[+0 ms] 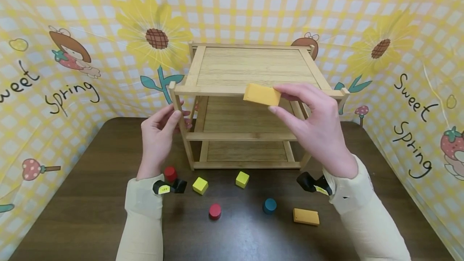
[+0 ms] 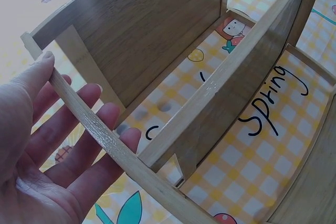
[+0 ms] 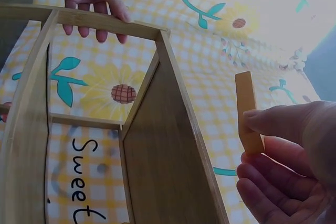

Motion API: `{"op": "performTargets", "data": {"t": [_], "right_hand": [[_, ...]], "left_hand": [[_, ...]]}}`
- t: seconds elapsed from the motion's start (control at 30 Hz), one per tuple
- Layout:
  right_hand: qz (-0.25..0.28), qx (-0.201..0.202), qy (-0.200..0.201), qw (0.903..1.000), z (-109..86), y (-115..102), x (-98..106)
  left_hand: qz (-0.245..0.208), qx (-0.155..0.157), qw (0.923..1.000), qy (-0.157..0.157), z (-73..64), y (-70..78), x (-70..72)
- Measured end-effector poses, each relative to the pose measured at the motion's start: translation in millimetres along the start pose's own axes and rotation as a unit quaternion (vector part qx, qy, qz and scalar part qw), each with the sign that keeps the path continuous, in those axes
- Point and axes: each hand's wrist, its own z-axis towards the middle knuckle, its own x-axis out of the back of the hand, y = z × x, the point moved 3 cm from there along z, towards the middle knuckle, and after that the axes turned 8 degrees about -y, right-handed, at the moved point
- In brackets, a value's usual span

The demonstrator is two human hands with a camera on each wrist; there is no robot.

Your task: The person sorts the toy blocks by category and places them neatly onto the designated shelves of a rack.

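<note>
My right hand [image 1: 319, 122] pinches one end of a flat yellow-orange rectangular block [image 1: 262, 94] between thumb and fingers. The block is held up before the top front edge of a three-tier wooden shelf [image 1: 253, 67]. In the right wrist view the same block [image 3: 248, 111] stands apart from the shelf's frame. My left hand [image 1: 159, 132] holds the shelf's left front post [image 1: 183, 132]. Seen from the left wrist, the thumb lies on the post [image 2: 86, 116] and the fingers reach behind it.
On the dark table [image 1: 90, 204] before the shelf lie two yellow cubes [image 1: 200, 185], two red round blocks [image 1: 215, 211], a blue round block [image 1: 270, 206] and a second yellow-orange rectangular block [image 1: 306, 216]. A checked cloth [image 1: 253, 7] hangs behind and at both sides.
</note>
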Motion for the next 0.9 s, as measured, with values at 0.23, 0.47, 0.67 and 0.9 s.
{"op": "performTargets", "data": {"t": [0.23, 0.47, 0.67, 0.9], "right_hand": [[0.003, 0.010, -0.013, 0.9999, 12.9, 1, -7], [0.004, 0.006, -0.028, 0.9996, 24.7, 0, -13], [0.005, 0.005, -0.035, 0.9994, 34.8, 3, -19], [0.009, -0.017, -0.059, 0.9981, 47.9, 3, -24]], "left_hand": [[0.004, 0.003, 1.0000, 0.000, 0.2, -0.8, 0.8], [0.025, 0.007, 0.9996, 0.004, -0.3, -1.2, 1.5], [0.011, 0.002, 0.9999, -0.001, 0.3, -1.1, 1.2], [0.023, 0.007, 0.9997, 0.002, -0.4, -1.5, 1.7]]}}
